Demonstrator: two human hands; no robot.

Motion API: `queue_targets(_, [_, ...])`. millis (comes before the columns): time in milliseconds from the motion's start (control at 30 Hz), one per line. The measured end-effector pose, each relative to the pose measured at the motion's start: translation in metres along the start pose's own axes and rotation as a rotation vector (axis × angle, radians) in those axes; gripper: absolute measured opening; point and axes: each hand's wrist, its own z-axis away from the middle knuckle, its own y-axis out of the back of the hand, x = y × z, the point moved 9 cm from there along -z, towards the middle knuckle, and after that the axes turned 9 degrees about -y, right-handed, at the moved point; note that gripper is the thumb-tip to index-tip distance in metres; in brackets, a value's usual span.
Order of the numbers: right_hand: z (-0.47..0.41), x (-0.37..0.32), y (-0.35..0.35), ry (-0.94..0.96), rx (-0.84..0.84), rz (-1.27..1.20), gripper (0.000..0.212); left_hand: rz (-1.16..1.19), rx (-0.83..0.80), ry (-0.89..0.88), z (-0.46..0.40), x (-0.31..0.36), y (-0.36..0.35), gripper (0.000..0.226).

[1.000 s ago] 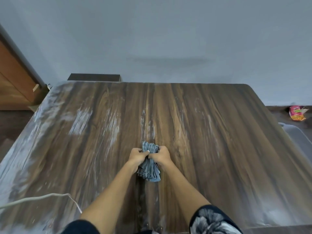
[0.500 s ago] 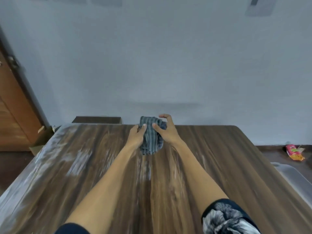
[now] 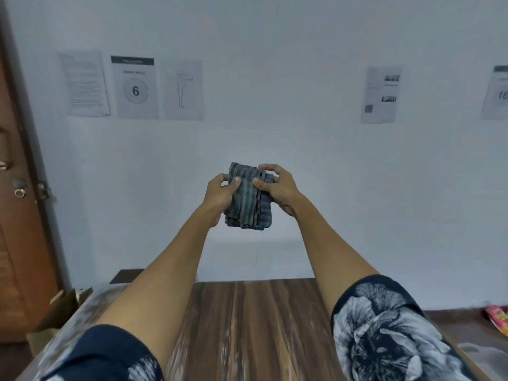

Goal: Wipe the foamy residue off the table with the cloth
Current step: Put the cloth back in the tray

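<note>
A folded grey-blue striped cloth (image 3: pixel 248 200) is held up in the air in front of the wall, well above the table. My left hand (image 3: pixel 220 195) grips its left side, thumb on the front. My right hand (image 3: pixel 277 188) holds its right edge with fingers curled around it. The dark wooden table (image 3: pixel 247 325) lies low in view, mostly hidden by my arms. Whitish foamy residue (image 3: pixel 82 317) streaks its left edge.
A wooden door (image 3: pixel 16 215) stands at the left, with a cardboard box (image 3: pixel 52 320) on the floor by the table's corner. Several paper sheets (image 3: pixel 134 86) hang on the wall. A pink packet (image 3: pixel 497 317) lies on the floor at the right.
Both hands have lifted the cloth off the table and raised it high in front of the wall. My view has tilted upward, so much less of the table shows.
</note>
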Motion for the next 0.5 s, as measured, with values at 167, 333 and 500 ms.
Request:
queue_targets(167, [-0.002,-0.003,0.003,-0.041,0.033,-0.158,0.039,0.085,0.034,0.028,-0.002,0.008,-0.003,0.012])
queue_targets(333, [0.001,0.013,0.001,-0.172,-0.049,-0.326,0.038,0.137,0.019,0.02,-0.002,0.013,-0.015,0.015])
queue_targets(500, [0.013,0.028,0.01,-0.249,-0.119,-0.256,0.04,0.153,0.009,0.031,0.003,0.007,-0.028,0.015])
